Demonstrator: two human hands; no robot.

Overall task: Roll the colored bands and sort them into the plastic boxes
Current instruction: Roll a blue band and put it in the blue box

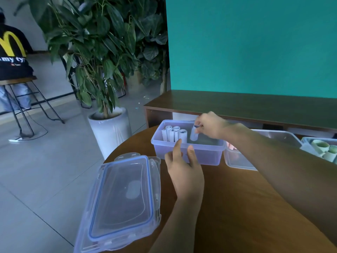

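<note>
Head view looks down on a round brown table [237, 207] where a person works with both bare hands. Right hand [209, 126] reaches over the far side of a clear plastic box [189, 154], its fingers curled in a pinch on the top of a pale blue rolled band [193, 135] that stands upright inside the box. Just to the left of those fingers, four or five more pale blue rolls [174, 134] stand close together on end in the box's left part; a gap separates them from the held roll. Beneath and to the right of the pinching fingers the box floor is bare.

Left hand [184, 167] rests at the near wall of the same box, fingers straight and slightly spread, the forefinger tip reaching up to the rim near the standing rolls and the thumb lying against the wall; it grips nothing.

Under the right forearm, to the right of the fingers, sits a second clear box [242, 161] with something pinkish barely showing inside, mostly hidden by the arm. Farther right, at the frame edge, a third box [310, 141] holds green rolls [322, 147].

Left of the left hand, a stack of clear lids [124, 198] with a blue seal lies on the table's edge, partly overhanging it. Beyond the hands stand a dark wooden bench [237, 105], a teal wall [255, 42], a potted plant [102, 52] in a white pot, and a seated person [12, 57] on a stool far left.
</note>
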